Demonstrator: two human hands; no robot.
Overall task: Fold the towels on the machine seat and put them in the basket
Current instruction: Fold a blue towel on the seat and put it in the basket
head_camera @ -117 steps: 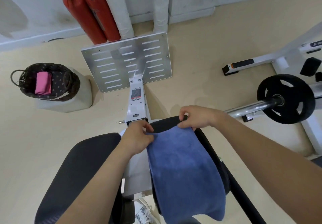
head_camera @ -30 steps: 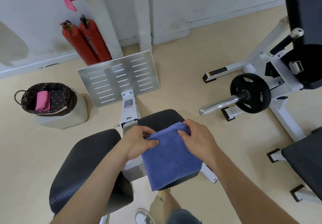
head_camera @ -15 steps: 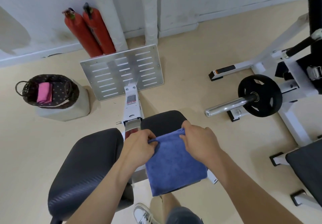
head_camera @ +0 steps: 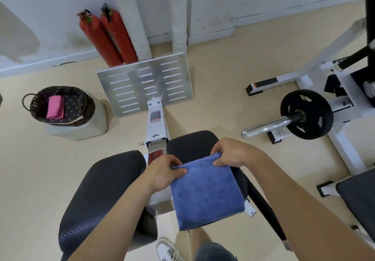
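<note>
Pinching far corners of the blue towel [head_camera: 205,193], left hand [head_camera: 162,171] and right hand [head_camera: 233,153] hold it, folded shorter than earlier, over the right seat pad [head_camera: 188,143]; fingers beneath are hidden.

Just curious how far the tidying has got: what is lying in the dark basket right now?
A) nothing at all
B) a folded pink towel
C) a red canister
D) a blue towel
B: a folded pink towel lies inside the basket, while the left hand and right hand grip the blue towel.
</note>
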